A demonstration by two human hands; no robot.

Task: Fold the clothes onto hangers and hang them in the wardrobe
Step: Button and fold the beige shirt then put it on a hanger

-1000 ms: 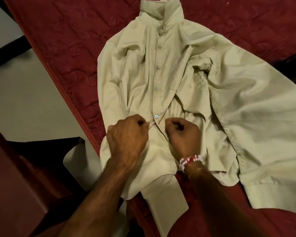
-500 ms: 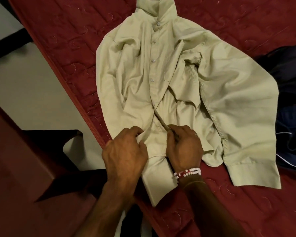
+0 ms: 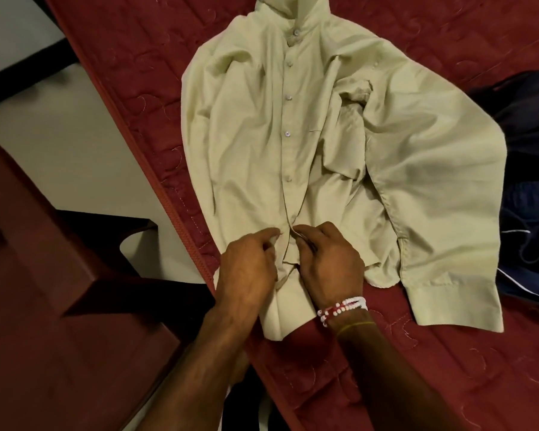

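Nearest us, our left hand [image 3: 246,269] and right hand [image 3: 329,264] were curled at the bottom of the shirt [image 3: 262,135], each pinching one edge of the front opening between fingertips. The shirt lay face up on the red bed [image 3: 417,368], buttoned higher up, collar farthest away. Dark clothes [image 3: 529,144] sat beside its sleeve.

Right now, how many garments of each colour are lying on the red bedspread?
Pale green: 1, the shirt
Dark navy: 1, the heap at the right edge; it could hold more than one piece, I cannot tell
Total: 2
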